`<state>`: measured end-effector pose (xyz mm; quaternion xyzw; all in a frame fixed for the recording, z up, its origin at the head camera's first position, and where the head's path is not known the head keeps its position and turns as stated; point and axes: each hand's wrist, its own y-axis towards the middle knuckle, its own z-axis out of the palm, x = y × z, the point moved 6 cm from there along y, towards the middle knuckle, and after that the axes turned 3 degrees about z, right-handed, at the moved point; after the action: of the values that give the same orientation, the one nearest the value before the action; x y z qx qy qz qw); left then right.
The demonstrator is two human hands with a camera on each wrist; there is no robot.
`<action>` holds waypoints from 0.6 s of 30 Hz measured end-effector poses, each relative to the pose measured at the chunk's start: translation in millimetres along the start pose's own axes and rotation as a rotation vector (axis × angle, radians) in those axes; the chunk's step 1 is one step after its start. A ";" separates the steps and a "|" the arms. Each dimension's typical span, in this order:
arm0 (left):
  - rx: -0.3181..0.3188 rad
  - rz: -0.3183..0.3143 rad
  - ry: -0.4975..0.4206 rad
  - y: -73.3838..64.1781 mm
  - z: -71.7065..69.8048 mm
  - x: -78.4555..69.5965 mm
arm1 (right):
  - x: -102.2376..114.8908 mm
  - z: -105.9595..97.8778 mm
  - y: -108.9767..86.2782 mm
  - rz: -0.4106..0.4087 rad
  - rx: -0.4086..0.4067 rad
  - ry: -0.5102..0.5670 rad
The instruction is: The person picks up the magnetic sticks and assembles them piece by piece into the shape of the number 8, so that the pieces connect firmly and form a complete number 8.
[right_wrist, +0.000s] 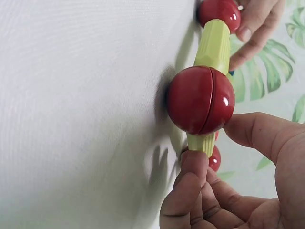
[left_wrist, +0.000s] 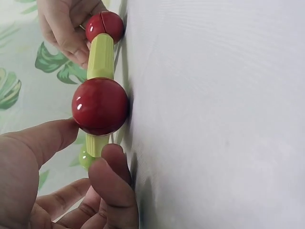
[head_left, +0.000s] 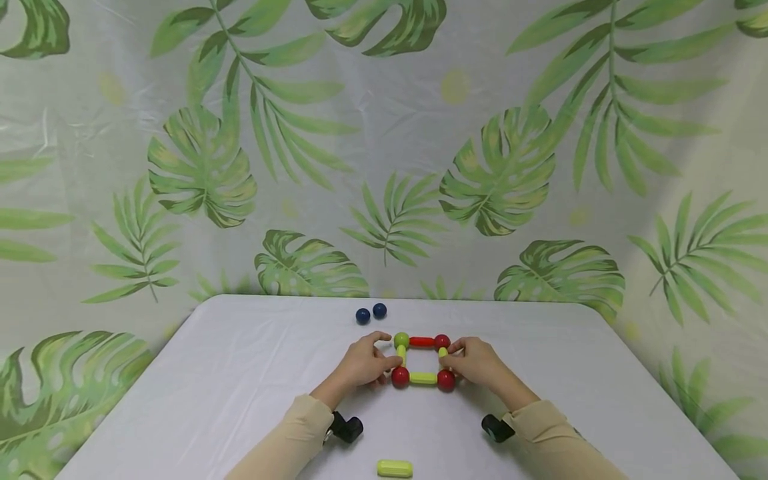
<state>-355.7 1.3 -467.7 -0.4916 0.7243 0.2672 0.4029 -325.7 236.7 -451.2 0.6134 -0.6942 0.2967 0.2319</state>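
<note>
While the ball-and-rod square (head_left: pixel 423 379) lies between, its left side is pinched by the half-curled left hand (head_left: pixel 365 361), its right by the half-curled right hand (head_left: pixel 478 362).

The counter (head_left: pixel 270 353) has a smooth white top with rounded far corners and faint creases on its left side. Near its far edge lie two dark blue balls (head_left: pixel 363 316), close together but apart, the right one slightly farther back. Nearer the middle, a square of balls and sticks (head_left: pixel 423 379) appears to rest flat on the surface: a green ball (head_left: pixel 401 341) at the far left corner, red balls (head_left: pixel 446 381) at the other three, a red stick (head_left: pixel 422 342) along the far side, yellow-green sticks (head_left: pixel 401 355) along the rest. A loose yellow-green stick (head_left: pixel 395 469) lies sideways well nearer the viewer.
</note>
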 end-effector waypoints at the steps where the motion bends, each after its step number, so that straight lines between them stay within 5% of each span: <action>1: -0.001 0.013 0.019 -1.8 -1.7 -1.3 | 0.9 -1.0 -0.1 -0.003 -0.001 -0.009; 12: 0.022 0.093 0.093 -32.7 -14.5 -18.3 | 9.2 -6.8 0.2 -0.036 -0.017 -0.072; 18: 0.121 0.151 0.155 -50.4 -7.4 -27.8 | 21.3 -4.3 -0.7 -0.099 -0.023 -0.061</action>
<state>-305.9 -9.5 -439.8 -0.4295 0.8032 0.2137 0.3531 -328.2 224.5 -433.4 0.6529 -0.6733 0.2580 0.2320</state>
